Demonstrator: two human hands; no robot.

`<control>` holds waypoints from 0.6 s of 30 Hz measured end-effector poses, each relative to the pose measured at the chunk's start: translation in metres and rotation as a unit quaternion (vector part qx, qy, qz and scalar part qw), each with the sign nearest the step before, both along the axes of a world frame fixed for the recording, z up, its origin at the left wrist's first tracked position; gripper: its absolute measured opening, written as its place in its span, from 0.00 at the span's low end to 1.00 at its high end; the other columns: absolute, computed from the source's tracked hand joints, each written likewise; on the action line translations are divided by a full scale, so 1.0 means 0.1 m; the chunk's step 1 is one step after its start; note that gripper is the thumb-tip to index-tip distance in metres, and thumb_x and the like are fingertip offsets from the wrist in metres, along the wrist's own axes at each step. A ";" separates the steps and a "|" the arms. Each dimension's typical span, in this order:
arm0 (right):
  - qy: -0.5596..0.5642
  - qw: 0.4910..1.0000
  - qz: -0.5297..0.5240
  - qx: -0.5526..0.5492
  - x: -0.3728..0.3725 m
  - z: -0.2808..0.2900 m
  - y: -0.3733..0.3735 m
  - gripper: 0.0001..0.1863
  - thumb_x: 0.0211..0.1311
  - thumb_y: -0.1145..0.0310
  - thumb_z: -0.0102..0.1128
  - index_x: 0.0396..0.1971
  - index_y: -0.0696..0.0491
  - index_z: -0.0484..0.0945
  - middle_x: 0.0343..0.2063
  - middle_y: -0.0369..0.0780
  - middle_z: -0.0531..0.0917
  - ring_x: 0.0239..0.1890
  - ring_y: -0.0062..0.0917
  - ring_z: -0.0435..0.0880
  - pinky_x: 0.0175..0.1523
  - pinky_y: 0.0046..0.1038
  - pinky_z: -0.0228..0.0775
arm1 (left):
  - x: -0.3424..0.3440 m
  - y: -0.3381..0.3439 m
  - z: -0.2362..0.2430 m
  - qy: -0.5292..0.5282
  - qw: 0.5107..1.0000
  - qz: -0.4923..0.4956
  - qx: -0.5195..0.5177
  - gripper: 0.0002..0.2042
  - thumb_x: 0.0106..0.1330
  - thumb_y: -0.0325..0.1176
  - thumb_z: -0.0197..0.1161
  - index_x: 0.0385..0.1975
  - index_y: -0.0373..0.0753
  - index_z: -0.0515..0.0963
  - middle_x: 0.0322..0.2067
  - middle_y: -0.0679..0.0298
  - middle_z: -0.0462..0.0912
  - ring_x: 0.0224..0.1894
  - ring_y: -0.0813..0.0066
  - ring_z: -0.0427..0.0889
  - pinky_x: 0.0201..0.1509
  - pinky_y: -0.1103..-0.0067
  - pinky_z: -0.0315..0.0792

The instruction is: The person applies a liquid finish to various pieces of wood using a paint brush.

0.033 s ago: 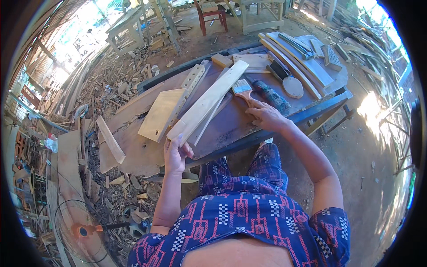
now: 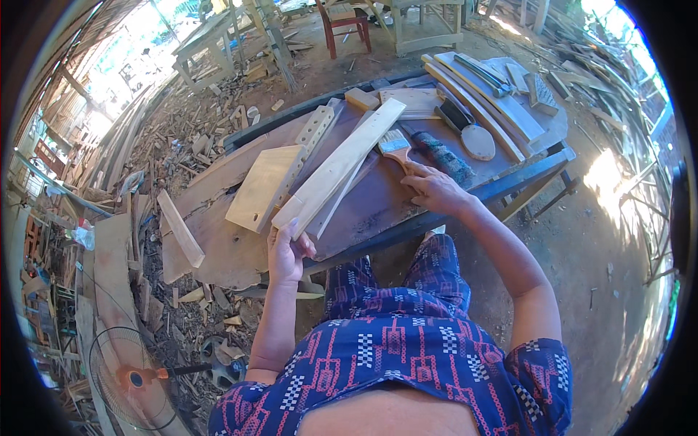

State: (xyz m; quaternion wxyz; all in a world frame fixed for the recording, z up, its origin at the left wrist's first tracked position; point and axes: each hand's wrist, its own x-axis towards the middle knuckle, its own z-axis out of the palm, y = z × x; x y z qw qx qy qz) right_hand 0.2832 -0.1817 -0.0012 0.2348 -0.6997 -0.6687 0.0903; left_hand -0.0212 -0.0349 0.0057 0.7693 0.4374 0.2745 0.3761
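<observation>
My left hand is closed round the near end of a long pale wooden board, which slants away across the worktable. A narrower strip of wood lies beneath it. In my right hand is a flat paintbrush with an orange-brown handle, its pale bristles close beside the board's right edge. The fingers wrap the handle, partly hiding it. Left of the board lie a broad wooden piece and a block with a row of holes.
Right of the brush lies a dark, mottled cylindrical thing, near an oval-ended dark tool. Several planks are stacked at the table's right end. A wood offcut sits at the left. A fan stands lower left, among wood scraps.
</observation>
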 end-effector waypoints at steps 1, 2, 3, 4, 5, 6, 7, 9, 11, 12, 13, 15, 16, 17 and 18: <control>-0.021 1.000 0.004 0.014 0.00 -0.01 0.00 0.21 0.48 0.71 0.58 0.46 0.52 0.73 0.54 0.45 0.66 0.58 0.38 0.62 0.62 0.34 0.54 | 0.00 0.00 0.01 0.000 1.000 0.000 0.000 0.13 0.60 0.38 0.56 0.38 0.36 0.72 0.11 0.66 0.69 0.09 0.75 0.70 0.13 0.82 0.65; -0.043 0.999 0.009 0.028 -0.01 -0.01 0.00 0.20 0.48 0.71 0.59 0.46 0.53 0.73 0.54 0.45 0.67 0.58 0.37 0.63 0.61 0.33 0.54 | 0.01 -0.01 0.02 -0.015 1.000 -0.005 -0.019 0.13 0.60 0.37 0.56 0.39 0.36 0.71 0.11 0.66 0.69 0.10 0.75 0.70 0.13 0.82 0.65; -0.042 0.999 0.010 0.029 -0.02 -0.02 0.00 0.20 0.48 0.71 0.59 0.46 0.53 0.73 0.54 0.45 0.67 0.58 0.37 0.63 0.61 0.33 0.54 | 0.01 -0.01 0.03 -0.031 0.999 -0.011 -0.038 0.14 0.59 0.37 0.57 0.40 0.36 0.71 0.11 0.66 0.69 0.10 0.74 0.70 0.13 0.81 0.65; -0.046 0.998 0.008 0.044 -0.03 -0.02 -0.01 0.19 0.49 0.71 0.58 0.45 0.54 0.74 0.53 0.45 0.67 0.57 0.37 0.64 0.60 0.34 0.56 | 0.00 0.00 0.02 -0.031 0.999 -0.011 -0.038 0.14 0.59 0.37 0.57 0.40 0.36 0.71 0.11 0.66 0.69 0.10 0.74 0.70 0.13 0.81 0.65; -0.049 0.997 0.005 0.059 -0.04 -0.02 -0.01 0.18 0.49 0.71 0.58 0.44 0.55 0.74 0.52 0.46 0.68 0.56 0.38 0.66 0.59 0.34 0.58 | -0.01 0.01 -0.01 -0.027 0.999 -0.017 -0.044 0.14 0.59 0.39 0.57 0.39 0.38 0.71 0.11 0.66 0.69 0.11 0.74 0.70 0.14 0.81 0.66; -0.049 0.997 0.006 0.059 -0.05 -0.05 0.01 0.18 0.49 0.71 0.58 0.44 0.55 0.74 0.52 0.46 0.68 0.56 0.38 0.66 0.59 0.34 0.58 | -0.02 0.02 -0.02 -0.023 0.998 -0.024 -0.050 0.14 0.59 0.42 0.57 0.38 0.39 0.72 0.11 0.67 0.70 0.11 0.74 0.70 0.15 0.81 0.66; -0.035 0.990 -0.021 0.135 -0.07 -0.08 0.03 0.16 0.50 0.72 0.57 0.42 0.56 0.74 0.49 0.46 0.71 0.52 0.39 0.69 0.55 0.34 0.62 | -0.01 0.01 -0.03 -0.022 0.998 -0.026 -0.050 0.14 0.59 0.42 0.57 0.38 0.39 0.72 0.11 0.67 0.70 0.11 0.74 0.70 0.15 0.81 0.66; -0.020 0.976 -0.051 0.212 -0.07 -0.11 0.04 0.14 0.50 0.73 0.57 0.40 0.56 0.75 0.45 0.46 0.74 0.48 0.40 0.73 0.52 0.34 0.66 | 0.02 -0.01 -0.04 -0.022 0.999 -0.019 -0.029 0.15 0.59 0.41 0.57 0.39 0.38 0.72 0.11 0.66 0.70 0.12 0.74 0.71 0.15 0.81 0.66; 0.054 0.937 -0.105 0.330 -0.10 0.02 0.10 0.10 0.52 0.75 0.54 0.36 0.57 0.76 0.37 0.46 0.78 0.39 0.40 0.78 0.42 0.32 0.71 | 0.02 -0.01 -0.05 -0.024 0.999 -0.015 -0.024 0.14 0.58 0.38 0.56 0.40 0.37 0.71 0.12 0.66 0.70 0.11 0.75 0.70 0.14 0.81 0.67; 0.055 0.937 -0.105 0.330 -0.11 0.14 0.11 0.10 0.52 0.75 0.54 0.36 0.57 0.76 0.37 0.46 0.78 0.39 0.40 0.78 0.42 0.32 0.71 | 0.01 -0.02 -0.05 -0.027 0.999 -0.011 -0.020 0.13 0.58 0.34 0.56 0.41 0.35 0.70 0.12 0.65 0.70 0.11 0.76 0.70 0.14 0.81 0.68; 0.062 0.938 -0.133 0.313 -0.16 0.34 0.09 0.09 0.53 0.76 0.56 0.35 0.58 0.76 0.35 0.45 0.79 0.36 0.35 0.78 0.40 0.28 0.70 | -0.02 -0.02 -0.04 -0.025 0.999 -0.011 -0.021 0.13 0.58 0.34 0.56 0.41 0.35 0.70 0.12 0.65 0.70 0.11 0.76 0.70 0.14 0.81 0.68; 0.068 0.938 -0.169 0.294 -0.16 0.49 0.12 0.08 0.53 0.78 0.57 0.34 0.59 0.76 0.33 0.44 0.79 0.33 0.30 0.79 0.37 0.24 0.69 | -0.06 -0.05 0.00 -0.031 0.999 -0.019 -0.003 0.13 0.58 0.32 0.56 0.42 0.35 0.70 0.15 0.65 0.72 0.12 0.78 0.71 0.14 0.82 0.69; 0.108 0.933 -0.165 0.299 -0.13 0.53 0.17 0.07 0.53 0.76 0.58 0.34 0.60 0.76 0.31 0.43 0.78 0.32 0.28 0.78 0.36 0.24 0.68 | -0.06 -0.07 0.04 -0.031 0.999 -0.020 -0.001 0.13 0.58 0.32 0.56 0.42 0.35 0.70 0.15 0.65 0.72 0.12 0.78 0.71 0.14 0.82 0.69; 0.148 0.927 -0.161 0.304 -0.10 0.55 0.21 0.08 0.53 0.75 0.60 0.33 0.60 0.76 0.29 0.42 0.78 0.30 0.26 0.77 0.34 0.25 0.67 | -0.07 -0.10 0.09 -0.038 0.999 -0.010 0.011 0.14 0.58 0.31 0.56 0.43 0.34 0.70 0.16 0.65 0.72 0.12 0.79 0.71 0.15 0.82 0.70; 0.149 0.927 -0.162 0.305 -0.07 0.56 0.23 0.08 0.53 0.75 0.60 0.33 0.60 0.76 0.29 0.42 0.78 0.30 0.26 0.77 0.34 0.25 0.67 | -0.07 -0.12 0.12 -0.044 0.999 0.001 0.024 0.14 0.58 0.31 0.55 0.43 0.34 0.70 0.17 0.64 0.73 0.13 0.79 0.71 0.15 0.82 0.70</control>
